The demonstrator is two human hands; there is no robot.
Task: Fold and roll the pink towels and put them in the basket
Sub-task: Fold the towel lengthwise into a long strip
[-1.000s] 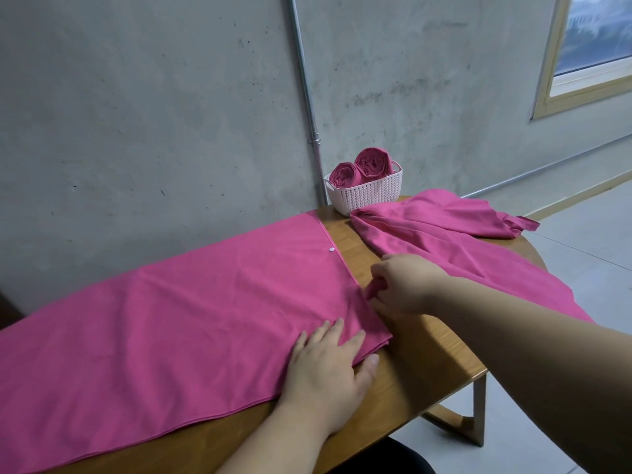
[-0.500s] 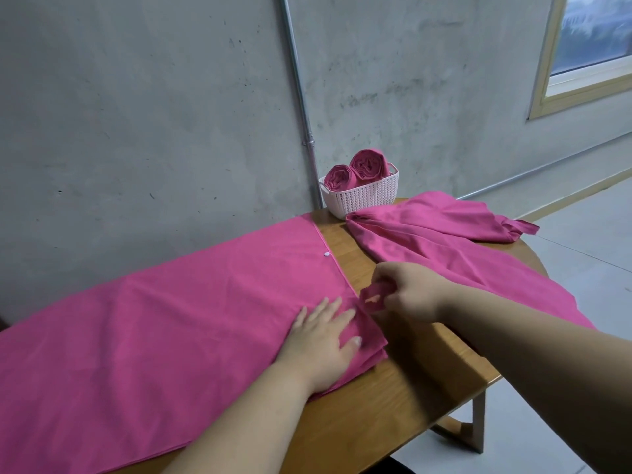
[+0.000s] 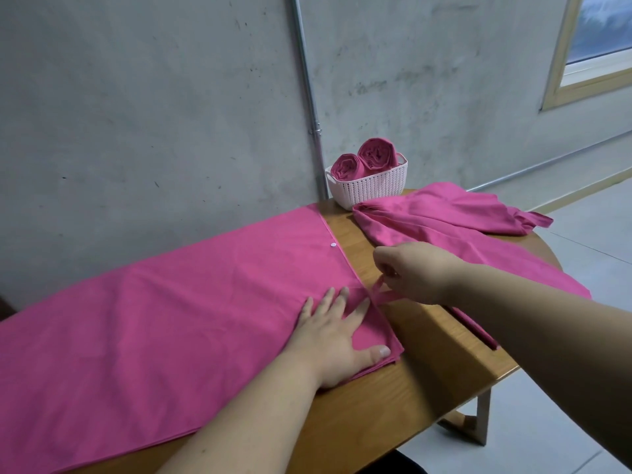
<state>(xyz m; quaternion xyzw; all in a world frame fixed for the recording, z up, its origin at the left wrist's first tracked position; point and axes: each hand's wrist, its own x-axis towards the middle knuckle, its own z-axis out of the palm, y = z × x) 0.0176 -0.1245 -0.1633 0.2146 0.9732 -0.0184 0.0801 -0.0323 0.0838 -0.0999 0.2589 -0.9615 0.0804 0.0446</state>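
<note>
Two rolled towels [image 3: 378, 153] stand on end in the pale woven basket [image 3: 371, 191] at upper centre, against the wall. One more pink towel [image 3: 171, 302] lies folded flat on the wooden table [image 3: 427, 367], and one loose towel [image 3: 444, 222] is heaped at centre right, just below the basket. The flat towel's long axis runs from the lower left of the frame up toward the centre, and both hands work at its short end. The left hand [image 3: 328, 340] lies open on that end, fingers straight, pressing the cloth down. The right hand [image 3: 417, 271], just right of the end edge, pinches a thin pink strap [image 3: 378, 294] that comes off that edge, its other fingers curled. A white snap [image 3: 332, 245] sits farther up the same edge. A roll, I judge, would start here and travel toward the lower left, with the left hand nearer the cloth
</note>
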